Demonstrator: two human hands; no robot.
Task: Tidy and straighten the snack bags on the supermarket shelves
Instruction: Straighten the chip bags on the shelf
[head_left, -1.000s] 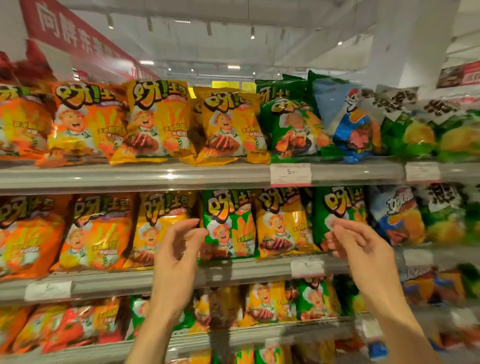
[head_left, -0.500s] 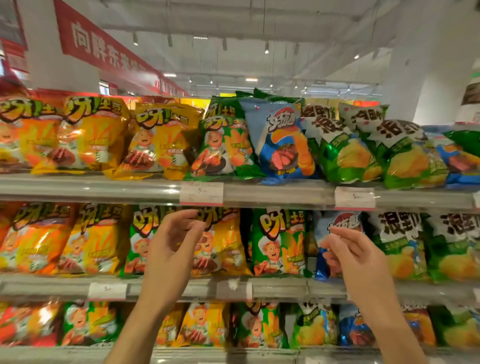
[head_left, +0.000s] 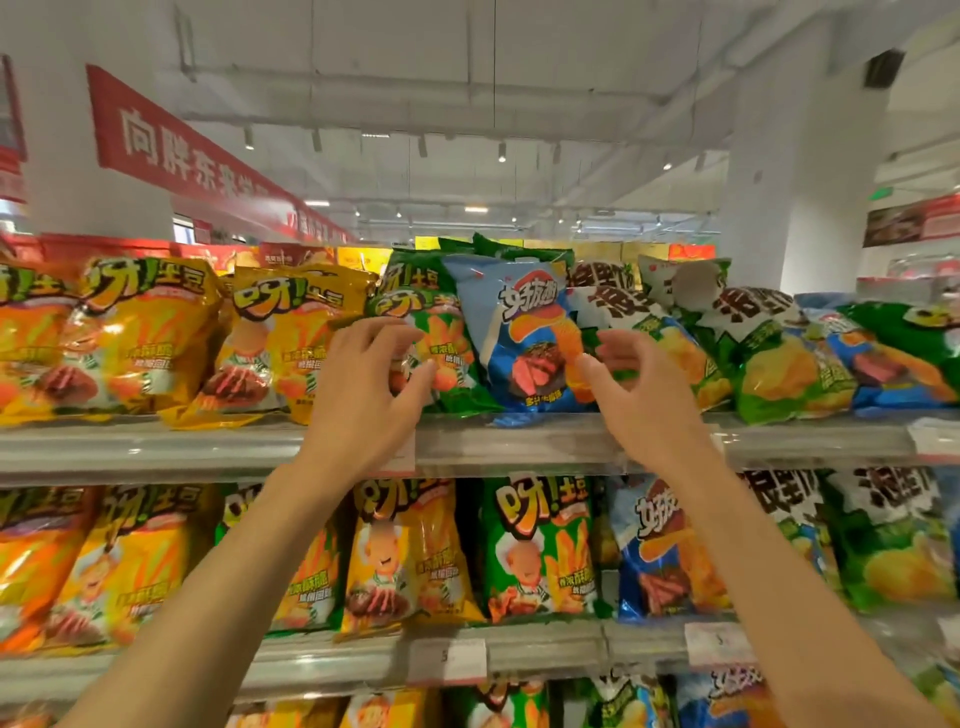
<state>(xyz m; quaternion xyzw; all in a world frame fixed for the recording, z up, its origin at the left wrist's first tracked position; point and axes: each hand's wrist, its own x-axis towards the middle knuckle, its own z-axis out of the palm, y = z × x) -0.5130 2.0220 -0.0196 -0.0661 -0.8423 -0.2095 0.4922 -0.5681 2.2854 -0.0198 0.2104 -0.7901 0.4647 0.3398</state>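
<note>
At top shelf now, up from the row below; left hand and right hand flank blue bag, each grip wide, empty; straightening it looks next.

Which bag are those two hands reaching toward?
Look at the top shelf, between the left hand and right hand. The blue bag stands there, the only blue one between a green bag and white-and-green bags.
</note>
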